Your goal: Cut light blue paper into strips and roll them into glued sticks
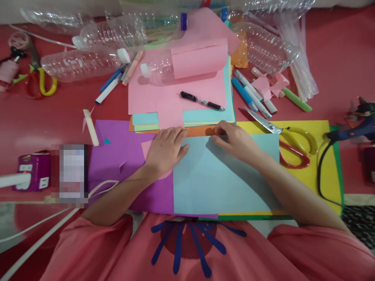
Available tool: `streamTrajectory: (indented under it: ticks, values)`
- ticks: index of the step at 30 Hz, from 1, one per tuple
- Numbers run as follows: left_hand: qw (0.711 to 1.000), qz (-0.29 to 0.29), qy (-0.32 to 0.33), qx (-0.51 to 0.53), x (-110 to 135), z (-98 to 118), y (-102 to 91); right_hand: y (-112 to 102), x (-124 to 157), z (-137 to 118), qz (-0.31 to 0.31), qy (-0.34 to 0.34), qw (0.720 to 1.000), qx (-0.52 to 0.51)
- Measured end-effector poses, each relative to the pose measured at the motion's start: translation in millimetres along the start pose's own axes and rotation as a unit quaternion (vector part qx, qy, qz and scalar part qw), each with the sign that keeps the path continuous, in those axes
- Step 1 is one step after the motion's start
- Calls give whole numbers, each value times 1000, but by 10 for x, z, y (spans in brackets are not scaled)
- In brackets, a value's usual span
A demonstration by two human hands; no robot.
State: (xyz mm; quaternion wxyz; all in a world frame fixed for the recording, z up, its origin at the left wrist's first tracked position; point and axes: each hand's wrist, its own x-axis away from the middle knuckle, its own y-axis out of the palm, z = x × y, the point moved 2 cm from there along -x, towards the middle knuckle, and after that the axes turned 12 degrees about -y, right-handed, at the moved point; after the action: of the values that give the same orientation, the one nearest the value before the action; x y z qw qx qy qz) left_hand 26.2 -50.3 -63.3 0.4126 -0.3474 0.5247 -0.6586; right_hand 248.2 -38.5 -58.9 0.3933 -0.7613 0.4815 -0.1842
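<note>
A light blue sheet of paper point(219, 175) lies flat in front of me, over purple and yellow sheets. My left hand point(166, 150) rests palm down by its upper left corner, fingers stretched out, partly covering a pink paper piece point(148, 148). At the sheet's top edge is my right hand point(236, 138), its fingers bent and a gap between thumb and forefinger. No grip on the paper shows. Just beyond my hands, a black pen point(202, 101) lies on stacked coloured paper point(143, 97). A bottle wrapped in pink paper point(199, 60) lies behind the pen.
Scissors with yellow and red handles point(295, 142) lie to the right, beside a glue gun point(351, 130) and its cord. Several markers point(249, 93) and clear plastic bottles point(82, 62) lie further back. At left are a phone point(72, 171) and a purple power adapter point(33, 171).
</note>
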Motion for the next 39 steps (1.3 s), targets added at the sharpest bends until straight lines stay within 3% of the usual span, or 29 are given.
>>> streamTrajectory:
  ticks: [4, 7, 11, 14, 17, 24, 29, 33, 39]
  values:
    - [995, -46, -1, 89, -19, 67, -77, -205, -7, -85, -67, -7, 990, -122]
    - [971, -115, -27, 210, -58, 118, -157, -379, -50, -167, -81, -50, 985, -142]
    - [888, -196, -100, 404, -156, 138, -213, -570, -163, -255, -72, -104, 989, -77]
    - [828, -182, -128, 514, -207, 138, -181, -613, -221, -331, -11, -115, 993, 12]
    - [796, -152, -142, 569, -202, 142, -116, -527, -177, -437, 37, -123, 989, 71]
    - [755, -152, -148, 621, -151, 147, -100, -206, 234, -592, -42, -94, 986, 129]
    - [734, -131, -165, 646, -139, 111, -90, -135, 406, -612, -63, -75, 989, 109]
    - [721, -151, -169, 655, -113, 117, -73, -133, 419, -617, -91, -63, 993, 53]
    - [742, -194, -136, 628, -51, 162, -79, -70, 387, -658, -108, -41, 993, -31]
